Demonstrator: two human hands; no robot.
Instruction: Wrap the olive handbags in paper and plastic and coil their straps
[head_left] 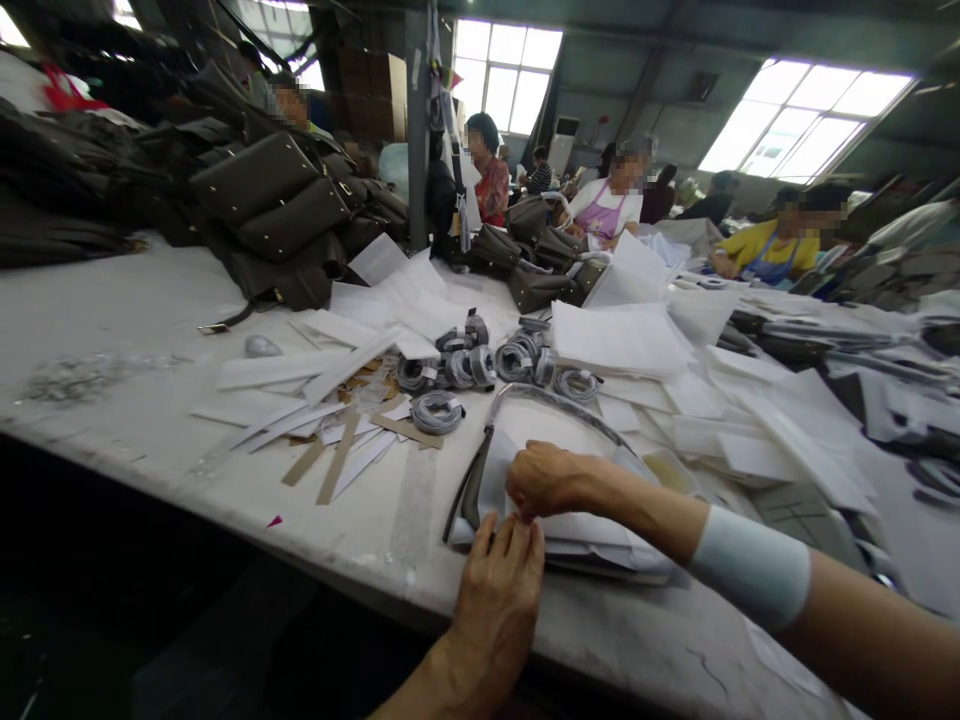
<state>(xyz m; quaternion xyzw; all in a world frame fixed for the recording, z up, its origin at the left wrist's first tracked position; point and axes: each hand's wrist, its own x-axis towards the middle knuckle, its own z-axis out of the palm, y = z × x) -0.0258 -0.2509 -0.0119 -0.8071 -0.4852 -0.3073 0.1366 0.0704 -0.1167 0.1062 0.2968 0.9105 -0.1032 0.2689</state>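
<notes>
A dark bag (pixel 466 490) with a curved, plastic-wrapped handle (pixel 577 403) lies near the table's front edge, with white paper (pixel 592 530) over and in it. My left hand (pixel 501 580) rests at the bag's near left edge, its fingers stretched forward over the edge. Just beyond it my right hand (pixel 541 480) is closed, knuckles up, on the white paper at the bag's opening. Whatever its fingers pinch is hidden beneath them. The two hands almost touch.
Wrapped coils (pixel 437 412) and paper strips (pixel 259 408) lie beyond the bag on the table (pixel 315 520). White sheets (pixel 611 340) are stacked behind and to the right. Dark bags (pixel 262 190) are heaped at the back left. Several people sit farther back.
</notes>
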